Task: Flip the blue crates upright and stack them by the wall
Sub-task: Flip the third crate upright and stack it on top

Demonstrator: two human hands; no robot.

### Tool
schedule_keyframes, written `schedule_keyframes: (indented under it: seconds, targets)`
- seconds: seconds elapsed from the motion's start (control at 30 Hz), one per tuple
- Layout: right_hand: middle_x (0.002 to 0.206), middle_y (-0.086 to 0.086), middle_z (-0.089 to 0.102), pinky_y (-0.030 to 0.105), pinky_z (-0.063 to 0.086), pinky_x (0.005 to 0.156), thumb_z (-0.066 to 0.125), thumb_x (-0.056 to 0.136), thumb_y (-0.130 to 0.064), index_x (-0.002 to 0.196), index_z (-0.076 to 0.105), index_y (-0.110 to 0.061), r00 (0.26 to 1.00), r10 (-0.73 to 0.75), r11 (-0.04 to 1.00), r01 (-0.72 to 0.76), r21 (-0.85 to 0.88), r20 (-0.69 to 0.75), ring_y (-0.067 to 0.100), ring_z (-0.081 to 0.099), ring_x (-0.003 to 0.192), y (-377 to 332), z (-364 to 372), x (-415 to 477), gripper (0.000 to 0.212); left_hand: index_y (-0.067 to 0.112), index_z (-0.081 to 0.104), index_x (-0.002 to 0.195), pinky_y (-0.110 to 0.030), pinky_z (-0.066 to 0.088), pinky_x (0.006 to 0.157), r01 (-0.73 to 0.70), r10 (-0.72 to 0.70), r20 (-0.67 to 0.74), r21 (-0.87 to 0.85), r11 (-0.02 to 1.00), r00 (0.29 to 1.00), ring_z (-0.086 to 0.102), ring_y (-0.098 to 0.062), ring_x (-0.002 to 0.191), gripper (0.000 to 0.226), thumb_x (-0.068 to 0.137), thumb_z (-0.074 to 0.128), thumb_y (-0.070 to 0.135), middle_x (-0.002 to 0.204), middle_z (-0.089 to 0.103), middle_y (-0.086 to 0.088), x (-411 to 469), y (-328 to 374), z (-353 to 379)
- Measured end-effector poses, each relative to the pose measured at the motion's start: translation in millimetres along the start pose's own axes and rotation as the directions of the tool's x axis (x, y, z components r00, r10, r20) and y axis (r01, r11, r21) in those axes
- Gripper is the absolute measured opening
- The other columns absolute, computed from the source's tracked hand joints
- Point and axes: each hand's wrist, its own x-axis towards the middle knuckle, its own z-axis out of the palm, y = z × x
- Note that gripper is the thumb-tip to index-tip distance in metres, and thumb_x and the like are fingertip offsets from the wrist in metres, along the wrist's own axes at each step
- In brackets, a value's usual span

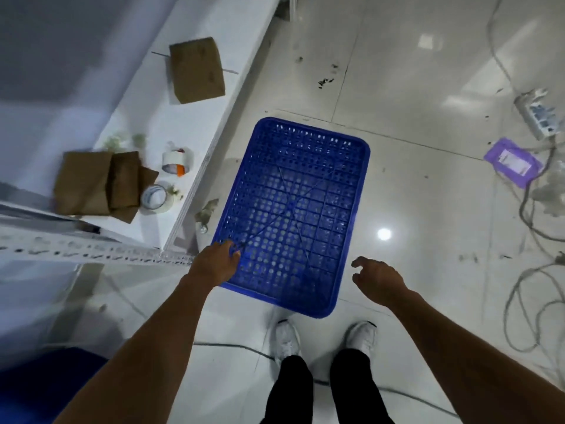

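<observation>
The tiled floor [412, 194] fills most of the view, glossy and pale, with dark scuffs toward 12 o'clock and a bright light reflection at about 3 o'clock of the blue crate. A white shelf [195, 123] runs along the left side, from 9 o'clock up to 12 o'clock, with a perforated metal rail crossing just in front of it.

The blue crate [293, 215] lies flat on the floor at the centre, its long side pointing toward 12 o'clock, just beside the shelf edge. Its perforated, ribbed face is turned up toward the camera; whether that is the inside or the underside cannot be told for sure. Another blue shape [46, 384], blurred, sits at the 7 o'clock corner.

The left hand [215, 264] reaches over the crate's near-left corner at 7 o'clock of it, fingers curled loosely; whether they touch the plastic cannot be told, and it grips nothing. The right hand [377, 278] hovers off the crate's near-right corner at 5 o'clock of it, open and relaxed, empty, apart from the rim.

Two white shoes [324, 338] stand at 6 o'clock, just behind the crate. On the shelf are a cardboard box [197, 70] at 11 o'clock, folded brown cardboard [97, 183] at 9 o'clock, and two tape rolls [177, 162] beside it. At 3 o'clock lie a purple packet [512, 162], a power strip [539, 117] and loose cables [526, 289].
</observation>
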Motion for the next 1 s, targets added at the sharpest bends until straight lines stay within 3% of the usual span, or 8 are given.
schedule_keyframes:
  seconds: [0.13,0.23,0.37,0.5,0.63,0.7,0.87,1.0]
  targets:
    - [0.119,0.014,0.067,0.039,0.053,0.083,0.048,0.099,-0.042,0.13,0.049,-0.015,0.997,0.065,0.985,-0.057,0.162,-0.045,0.033,0.064,0.103,5,33,84,0.042,0.019,0.036,0.15,-0.048,0.046,0.103,0.077,-0.076,-0.02,0.047,0.996,0.997,0.053,-0.037,0.124,0.054,0.1,0.048,0.037,0.142,0.047,-0.018,66,-17,33]
    - [0.122,0.018,0.06,0.036,0.044,0.076,0.047,0.1,-0.044,0.125,0.046,-0.005,0.983,0.118,0.962,-0.077,0.264,-0.143,0.039,0.061,0.105,9,66,127,0.046,0.019,0.039,0.146,-0.047,0.047,0.101,0.122,-0.113,-0.069,0.153,0.981,0.991,0.054,-0.037,0.123,0.054,0.096,0.049,0.035,0.138,0.052,-0.016,102,-30,54]
    - [0.116,0.015,0.056,0.037,0.043,0.071,0.042,0.101,-0.046,0.117,0.046,-0.007,0.946,0.228,0.924,-0.136,0.357,-0.231,0.039,0.061,0.098,8,87,148,0.043,0.007,0.042,0.135,-0.048,0.047,0.097,0.227,-0.207,-0.151,0.129,0.965,0.967,0.055,-0.039,0.117,0.046,0.095,0.047,0.029,0.129,0.056,-0.021,133,-26,60]
    - [0.114,0.016,0.053,0.037,0.042,0.068,0.046,0.1,-0.046,0.112,0.045,-0.005,0.914,0.277,0.901,-0.141,0.411,-0.295,0.038,0.06,0.092,10,93,159,0.042,-0.002,0.032,0.141,-0.049,0.044,0.098,0.261,-0.239,-0.19,0.1,0.96,0.952,0.054,-0.043,0.121,0.052,0.1,0.042,0.028,0.136,0.052,-0.026,160,-23,60]
    - [0.112,0.015,0.055,0.035,0.041,0.069,0.052,0.095,-0.053,0.114,0.043,-0.005,0.891,0.378,0.792,-0.169,0.586,-0.254,0.034,0.058,0.088,13,89,178,0.053,-0.002,0.032,0.143,-0.05,0.044,0.101,0.323,-0.305,-0.202,0.063,0.944,0.931,0.054,-0.045,0.122,0.059,0.094,0.053,0.023,0.136,0.052,-0.025,181,-25,58]
    - [0.111,0.013,0.058,0.035,0.041,0.069,0.047,0.096,-0.056,0.117,0.045,-0.007,0.908,0.345,0.782,-0.136,0.608,-0.24,0.029,0.057,0.086,13,85,184,0.053,0.003,0.034,0.143,-0.047,0.046,0.098,0.341,-0.32,-0.183,0.095,0.935,0.93,0.057,-0.042,0.119,0.062,0.091,0.06,0.024,0.131,0.056,-0.024,191,-25,54]
    - [0.11,0.013,0.062,0.036,0.041,0.072,0.033,0.101,-0.053,0.113,0.044,-0.014,0.912,0.324,0.779,-0.105,0.618,-0.254,0.03,0.056,0.086,17,101,186,0.042,0.01,0.039,0.137,-0.045,0.052,0.088,0.301,-0.283,-0.128,0.15,0.942,0.951,0.063,-0.041,0.109,0.06,0.086,0.069,0.02,0.117,0.064,-0.021,199,-27,43]
    - [0.119,0.015,0.062,0.034,0.044,0.075,0.042,0.102,-0.045,0.129,0.051,-0.007,0.879,0.424,0.659,-0.134,0.74,-0.218,0.027,0.057,0.091,8,94,188,0.048,0.01,0.038,0.137,-0.042,0.052,0.08,0.251,-0.242,-0.087,0.113,0.961,0.966,0.064,-0.04,0.104,0.059,0.086,0.067,0.017,0.115,0.065,-0.02,200,-33,34]
